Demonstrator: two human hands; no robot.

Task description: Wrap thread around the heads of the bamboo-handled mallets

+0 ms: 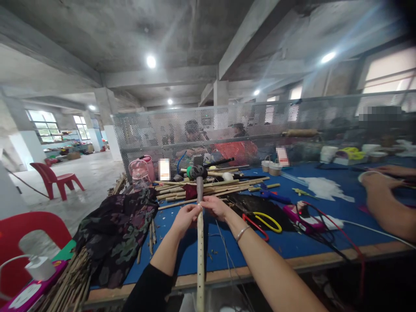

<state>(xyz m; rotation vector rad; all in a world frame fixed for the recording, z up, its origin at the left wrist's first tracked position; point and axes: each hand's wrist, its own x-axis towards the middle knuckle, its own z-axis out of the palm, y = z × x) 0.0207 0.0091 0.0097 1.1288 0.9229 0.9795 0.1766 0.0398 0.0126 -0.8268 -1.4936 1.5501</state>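
Note:
A pale bamboo flute with a row of finger holes runs from the bench's front edge away from me. My left hand is closed, thumb and fingers pinching the flute near its far end. My right hand is closed at the same spot from the other side, its fingertips against the flute. Whether a thin strand is between the fingers, I cannot tell. Just beyond the fingertips is a grey handle with a black and green head, like a mallet. Thin loose threads hang right of the flute.
Bamboo sticks lie across the blue bench top. Scissors with red and yellow handles, a blue glue gun and a purple power strip are to the right. Dark patterned cloth lies left. A co-worker's arm reaches in at right.

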